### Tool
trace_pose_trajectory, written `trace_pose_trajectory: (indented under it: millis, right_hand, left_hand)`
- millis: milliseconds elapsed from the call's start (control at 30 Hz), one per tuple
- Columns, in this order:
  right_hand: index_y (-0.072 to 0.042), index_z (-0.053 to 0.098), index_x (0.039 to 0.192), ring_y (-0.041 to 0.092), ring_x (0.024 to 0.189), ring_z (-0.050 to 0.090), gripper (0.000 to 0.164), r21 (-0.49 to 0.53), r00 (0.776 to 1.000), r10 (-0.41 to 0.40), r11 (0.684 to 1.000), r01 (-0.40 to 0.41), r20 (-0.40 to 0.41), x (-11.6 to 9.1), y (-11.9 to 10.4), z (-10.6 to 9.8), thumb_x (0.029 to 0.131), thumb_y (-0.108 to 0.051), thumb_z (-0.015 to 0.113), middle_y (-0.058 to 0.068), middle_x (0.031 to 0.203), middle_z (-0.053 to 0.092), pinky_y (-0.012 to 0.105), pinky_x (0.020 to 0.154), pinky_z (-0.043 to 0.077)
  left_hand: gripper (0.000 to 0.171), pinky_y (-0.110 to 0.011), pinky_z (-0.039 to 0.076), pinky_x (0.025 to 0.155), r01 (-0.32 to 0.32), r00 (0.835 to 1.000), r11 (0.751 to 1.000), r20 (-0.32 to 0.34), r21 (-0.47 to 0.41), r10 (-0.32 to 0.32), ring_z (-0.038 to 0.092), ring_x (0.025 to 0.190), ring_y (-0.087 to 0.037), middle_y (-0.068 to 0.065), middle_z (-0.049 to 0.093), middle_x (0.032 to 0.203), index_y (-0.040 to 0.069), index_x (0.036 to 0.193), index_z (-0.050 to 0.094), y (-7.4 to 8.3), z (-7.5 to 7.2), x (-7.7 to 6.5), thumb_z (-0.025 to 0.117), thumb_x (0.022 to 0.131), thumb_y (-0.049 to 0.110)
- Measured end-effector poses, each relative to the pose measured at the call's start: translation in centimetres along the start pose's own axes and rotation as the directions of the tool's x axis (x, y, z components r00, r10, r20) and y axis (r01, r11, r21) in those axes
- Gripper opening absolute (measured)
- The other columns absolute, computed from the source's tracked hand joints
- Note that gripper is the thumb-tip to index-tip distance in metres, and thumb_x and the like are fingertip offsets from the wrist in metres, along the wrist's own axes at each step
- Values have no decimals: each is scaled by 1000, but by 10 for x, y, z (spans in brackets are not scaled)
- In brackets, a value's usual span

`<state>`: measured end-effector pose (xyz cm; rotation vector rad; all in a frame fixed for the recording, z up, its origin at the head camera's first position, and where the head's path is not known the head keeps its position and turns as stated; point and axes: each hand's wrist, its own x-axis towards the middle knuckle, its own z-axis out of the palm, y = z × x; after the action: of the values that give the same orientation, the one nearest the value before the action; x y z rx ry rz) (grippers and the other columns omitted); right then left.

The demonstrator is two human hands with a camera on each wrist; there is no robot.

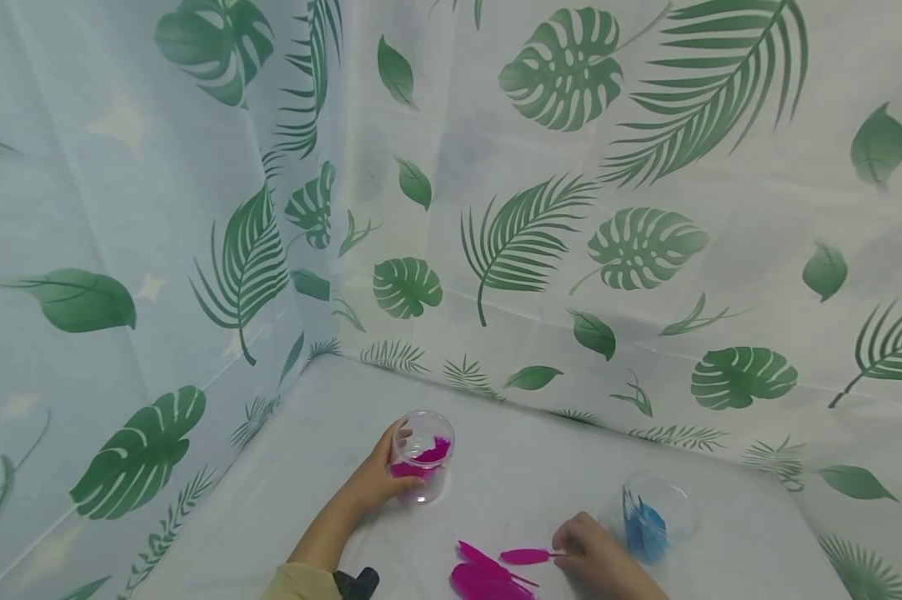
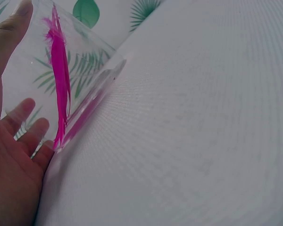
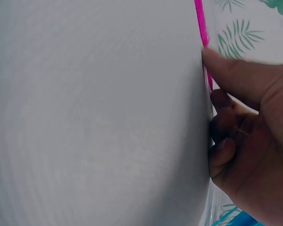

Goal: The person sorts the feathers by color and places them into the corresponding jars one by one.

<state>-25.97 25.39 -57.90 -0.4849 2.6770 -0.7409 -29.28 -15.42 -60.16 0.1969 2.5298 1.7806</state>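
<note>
My left hand (image 1: 374, 482) grips a clear plastic cup (image 1: 438, 483), fingers on its far side and thumb across the near side. Inside the cup are pink feathers (image 2: 61, 80), seen through its wall in the left wrist view. To the right, my right hand (image 1: 599, 557) pinches the thin quill end of a pink feather (image 1: 524, 556), which points left, low over the table. The right wrist view shows thumb and forefinger at this feather (image 3: 201, 21), the other fingers curled in. Several more pink feathers (image 1: 484, 579) lie in a small pile just left of that hand.
A second clear cup (image 1: 687, 512) with blue feathers (image 1: 646, 533) stands right of my right hand, close to it. The white table (image 1: 331, 408) meets leaf-printed curtains (image 1: 481, 333) at the back and left side. A black wrist device (image 1: 357, 583) is at my left sleeve.
</note>
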Motion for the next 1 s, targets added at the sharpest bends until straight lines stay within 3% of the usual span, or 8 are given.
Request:
trace_pose_trajectory:
  millis: [133,233,400,533,667,867,1000]
  right_hand:
    - [-23,63,86,4,79,49,8,-5,1000,27,1000,-27,6,1,0,0,89,-24,70,-5,91,53,21,70,47]
    - [-22,63,87,2,80,49,7,3,1000,2,1000,-2,15,0,1,-1,90,-25,68,-6,91,54,21,71,47]
    - [-24,61,92,0,83,51,11,46,1000,-14,999,14,8,-1,3,-5,94,-35,64,-10,92,61,21,73,47]
    - [-27,64,92,-1,85,55,14,76,1000,21,997,-20,-16,1,3,-7,92,-41,65,-14,91,65,22,74,49]
    - [-27,69,89,5,89,60,9,117,995,70,991,-62,-68,4,0,-7,89,-36,70,-12,92,69,26,77,50]
    - [-24,73,86,10,87,62,8,197,959,220,963,-184,-179,7,-19,-11,84,-32,75,-9,89,72,30,75,50]
    - [-24,75,89,10,92,64,14,266,934,262,944,-196,-241,13,-39,-29,84,-37,75,-8,94,73,35,79,53]
  left_hand:
    - [106,-67,28,113,-3,1000,1000,-2,1,3,31,147,-37,0,39,157,33,155,19,0,0,0,86,74,34]
    - [106,-67,27,114,-3,1000,1000,-3,-1,3,31,147,-37,0,39,156,33,156,19,0,0,0,86,74,34]
    - [106,-67,28,113,-2,1000,1000,-3,-7,2,32,147,-37,0,39,156,33,156,19,0,0,1,86,74,34]
    - [105,-67,27,114,-5,1000,1000,2,-3,5,31,147,-36,3,39,156,34,155,19,-1,0,1,86,74,37]
    - [105,-67,25,115,-2,1000,1000,5,1,2,30,148,-35,5,39,156,36,155,19,0,-1,0,86,74,39]
    - [107,-67,26,114,6,1000,1000,2,5,-6,30,148,-35,5,39,156,35,155,18,1,-1,-1,86,73,41]
    - [107,-67,26,114,8,1000,1000,3,4,-8,30,148,-35,6,39,156,35,155,18,2,-1,-1,86,73,43]
